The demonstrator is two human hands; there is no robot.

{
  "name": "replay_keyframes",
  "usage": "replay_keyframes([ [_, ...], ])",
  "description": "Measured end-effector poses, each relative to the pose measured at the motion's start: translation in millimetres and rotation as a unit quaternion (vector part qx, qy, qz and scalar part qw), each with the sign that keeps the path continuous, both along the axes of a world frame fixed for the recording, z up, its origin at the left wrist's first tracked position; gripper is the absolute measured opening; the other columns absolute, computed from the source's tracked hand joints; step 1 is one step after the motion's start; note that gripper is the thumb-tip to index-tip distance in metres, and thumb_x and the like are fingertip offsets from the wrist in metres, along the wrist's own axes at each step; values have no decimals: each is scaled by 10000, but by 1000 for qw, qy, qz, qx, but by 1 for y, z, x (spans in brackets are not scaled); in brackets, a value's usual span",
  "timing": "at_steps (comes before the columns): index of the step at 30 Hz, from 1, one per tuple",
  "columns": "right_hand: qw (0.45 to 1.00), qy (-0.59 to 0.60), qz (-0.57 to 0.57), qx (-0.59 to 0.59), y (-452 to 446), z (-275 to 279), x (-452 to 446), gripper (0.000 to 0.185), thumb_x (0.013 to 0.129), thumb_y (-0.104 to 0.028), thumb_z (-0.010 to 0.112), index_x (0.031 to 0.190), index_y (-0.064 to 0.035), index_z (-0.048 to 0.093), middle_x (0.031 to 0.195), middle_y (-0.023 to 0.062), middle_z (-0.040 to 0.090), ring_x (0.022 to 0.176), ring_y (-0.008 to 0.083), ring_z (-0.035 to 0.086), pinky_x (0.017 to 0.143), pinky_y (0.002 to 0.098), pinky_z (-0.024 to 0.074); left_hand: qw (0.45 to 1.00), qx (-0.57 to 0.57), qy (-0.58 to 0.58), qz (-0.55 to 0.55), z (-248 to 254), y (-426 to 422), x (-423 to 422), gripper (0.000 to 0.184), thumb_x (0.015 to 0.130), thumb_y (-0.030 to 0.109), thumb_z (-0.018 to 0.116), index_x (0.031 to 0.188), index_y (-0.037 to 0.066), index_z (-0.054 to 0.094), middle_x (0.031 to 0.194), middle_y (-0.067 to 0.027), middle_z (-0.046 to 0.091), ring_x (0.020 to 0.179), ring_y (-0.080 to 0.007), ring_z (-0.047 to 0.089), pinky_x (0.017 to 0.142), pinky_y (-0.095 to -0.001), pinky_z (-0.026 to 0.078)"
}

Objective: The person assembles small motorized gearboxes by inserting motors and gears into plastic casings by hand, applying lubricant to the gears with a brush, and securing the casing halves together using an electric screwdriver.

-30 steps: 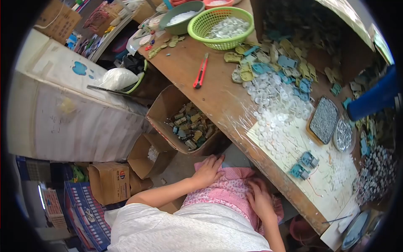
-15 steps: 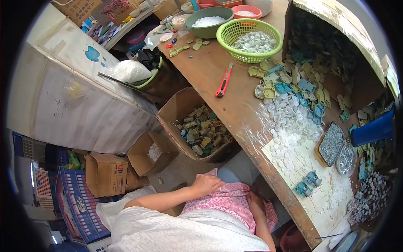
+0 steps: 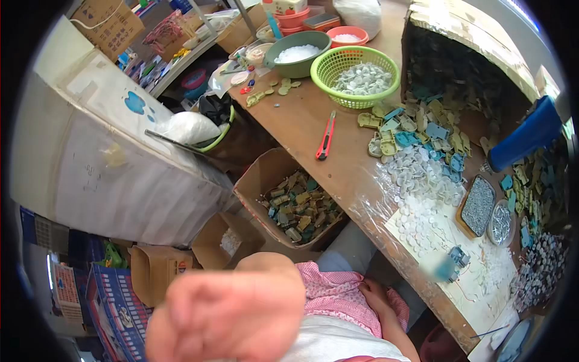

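Close to the camera, my left hand (image 3: 232,311) is raised in front of my body, large and blurred. Its fingers look curled toward me, but the smear hides whether they hold anything. My right hand (image 3: 375,294) lies on the pink patterned cloth (image 3: 329,292) over my lap, fingers stretched out and nothing in them. On the bench to the right sits a small teal plastic housing (image 3: 460,257) with a thin red wire. A second teal housing (image 3: 445,269) beside it appears smeared.
White discs (image 3: 419,181) and teal and yellow plastic shells (image 3: 422,123) are heaped on the bench. Nearby are a screw tray (image 3: 477,205), a blue-handled tool (image 3: 525,136), a red utility knife (image 3: 327,136) and a green basket (image 3: 318,84). A carton of parts (image 3: 250,190) stands below.
My left hand has lifted off the pink cloth and come up toward the camera. My right hand stays on my lap. The view has shifted slightly.
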State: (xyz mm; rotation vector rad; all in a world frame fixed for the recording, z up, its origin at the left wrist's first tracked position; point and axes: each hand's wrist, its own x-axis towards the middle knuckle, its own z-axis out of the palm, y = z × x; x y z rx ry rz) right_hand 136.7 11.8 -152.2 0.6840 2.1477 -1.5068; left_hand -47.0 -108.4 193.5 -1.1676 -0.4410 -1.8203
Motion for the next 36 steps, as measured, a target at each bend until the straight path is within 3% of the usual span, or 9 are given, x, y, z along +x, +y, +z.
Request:
replay_keyframes([
  [5, 1000, -3, -15, -11, -2, -21, 9, 352, 909, -329, 597, 1088, -37, 678, 951, 200, 686, 902, 268, 656, 833, 354, 479, 989, -100, 58, -92, 2, 13, 23, 270, 952, 278, 529, 1192, 182, 607, 1174, 85, 630, 1182, -125, 499, 1064, -392, 277],
  [14, 1000, 1, -24, -4, 2, -13, 9, 422, 901, -408, 586, 1080, -38, 682, 1009, 234, 686, 965, 353, 675, 834, 409, 497, 986, -119, 85, -77, 5, 16, 26, 239, 959, 274, 506, 1157, 202, 619, 1121, 89, 634, 1109, -108, 521, 1044, -388, 299],
  [17, 999, -31, -23, -17, 6, -8, 9, 426, 904, -394, 613, 1128, -38, 679, 1040, 203, 694, 1007, 286, 660, 892, 370, 478, 987, -112, 92, -64, 6, 17, 22, 231, 961, 273, 498, 1145, 208, 623, 1103, 90, 635, 1084, -102, 529, 1038, -386, 306],
  [26, 997, -2, -60, -41, 11, -23, 23, 377, 909, -331, 650, 1117, -17, 663, 1021, 173, 700, 975, 236, 651, 860, 333, 477, 978, -34, 98, 180, 25, -24, -67, 218, 968, 269, 475, 1109, 228, 635, 1051, 94, 639, 1011, -85, 551, 1018, -382, 328],
  [27, 998, -8, -57, -26, 12, -23, 24, 363, 908, -324, 653, 1108, -22, 665, 1020, 165, 700, 970, 233, 649, 860, 328, 474, 972, -81, 60, 211, 15, -28, -99, 177, 924, 182, 521, 1061, 149, 628, 1027, 45, 622, 990, -106, 548, 975, -359, 363],
  [29, 996, -34, -69, -37, 15, -26, 26, 355, 906, -320, 655, 1113, -33, 667, 1040, 144, 697, 991, 228, 644, 877, 321, 468, 911, -172, -57, 370, -4, -37, -167, 154, 893, 37, 533, 1022, 35, 617, 1004, -56, 615, 928, -151, 568, 878, -333, 450],
  [30, 994, -59, -82, -50, 16, -27, 28, 347, 905, -317, 658, 1118, -43, 668, 1060, 122, 695, 1012, 223, 638, 894, 314, 463, 843, -319, -13, 434, -2, -50, -209, 168, 915, 27, 523, 1059, -9, 603, 993, -88, 620, 916, -155, 573, 878, -322, 451],
  [31, 993, -65, -82, -51, 17, -24, 30, 347, 905, -317, 658, 1118, -43, 668, 1060, 122, 695, 1012, 223, 638, 894, 314, 463, 854, -326, -64, 400, -27, -53, -263, 217, 931, 59, 547, 1131, -19, 578, 977, -74, 625, 912, -164, 574, 874, -315, 448],
  [36, 947, -41, -226, -222, 30, -46, 46, 501, 856, -411, 702, 1207, -57, 650, 1231, 149, 639, 1197, 233, 551, 1044, 327, 380, 602, -537, -368, 462, -100, -128, -475, 333, 962, 200, 569, 1268, 71, 544, 962, -97, 639, 863, -190, 609, 794, -321, 483],
])
